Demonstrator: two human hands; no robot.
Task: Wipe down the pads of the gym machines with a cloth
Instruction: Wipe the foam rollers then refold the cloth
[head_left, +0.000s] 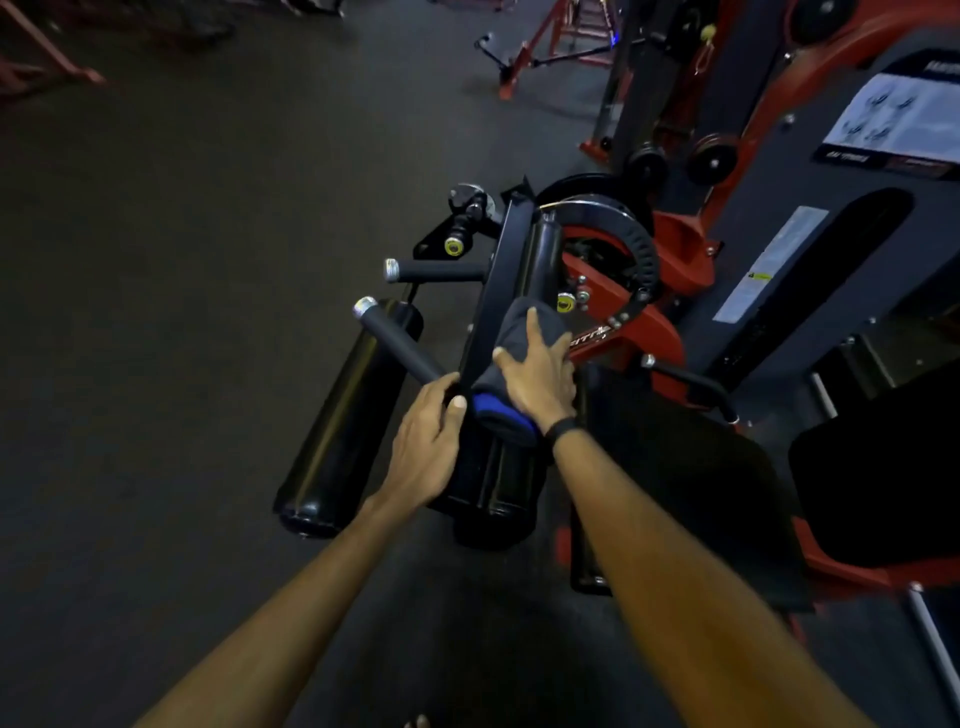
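My right fingers (530, 332) lie spread flat on the cloth (511, 364), pressing it on the roller pad (493, 483). My left hand (426, 441) seems to grip the handle (400, 343).

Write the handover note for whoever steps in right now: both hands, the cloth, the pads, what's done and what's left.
Left hand: grips the base of the black handle bar, bracing the machine.
Right hand: fingers spread flat, pressing the grey-and-blue cloth onto the upper roller pad.
Lower roller pad lies to the left, untouched by either hand; the seat pad lies to the right.
Done: cannot tell which pads are already clean.
Left: finish this roller, then the remaining pads.
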